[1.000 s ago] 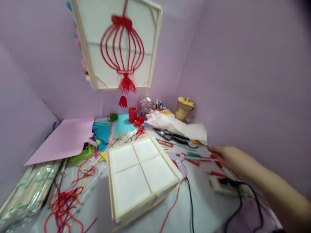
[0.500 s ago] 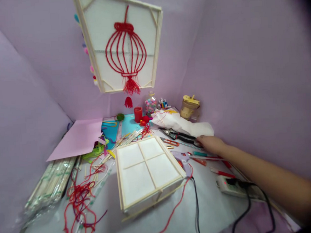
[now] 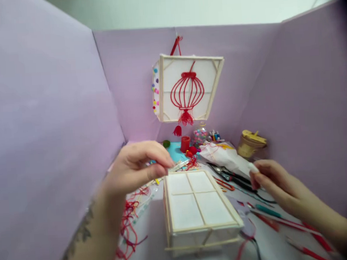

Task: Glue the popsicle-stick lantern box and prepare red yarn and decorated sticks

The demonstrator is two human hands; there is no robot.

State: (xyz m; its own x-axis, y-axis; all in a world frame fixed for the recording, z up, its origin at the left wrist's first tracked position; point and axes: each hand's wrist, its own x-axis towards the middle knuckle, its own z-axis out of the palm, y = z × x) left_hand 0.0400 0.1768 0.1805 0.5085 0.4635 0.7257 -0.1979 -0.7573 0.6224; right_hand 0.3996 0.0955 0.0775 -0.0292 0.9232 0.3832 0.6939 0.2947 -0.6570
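Observation:
My left hand (image 3: 143, 165) hovers over the far left corner of a wooden-stick frame box (image 3: 206, 206), thumb and fingertips pinched together. What they hold, if anything, I cannot make out. On the other side, my right hand (image 3: 273, 182) pinches a small white piece (image 3: 253, 167) of unclear kind, above the black handles of the pruning shears (image 3: 235, 177). The box lies flat, its white top crossed by thin sticks. Behind it hangs a white box lantern (image 3: 165, 85) with a red yarn lantern picture (image 3: 187, 92) on its face and pompoms along its side.
Tangled red yarn (image 3: 130, 223) spreads left of the box. To the right lie a glue gun (image 3: 245, 216), blurred, and several pens and tools (image 3: 268, 210). A red spool (image 3: 185, 143), a jar of pompoms (image 3: 200, 135), crumpled white paper (image 3: 222, 156) and a brown pot (image 3: 250, 144) stand behind.
My view has tilted up and turned left. My left hand has come into view over the box. My right hand has left the shears' handles and now holds the small white piece.

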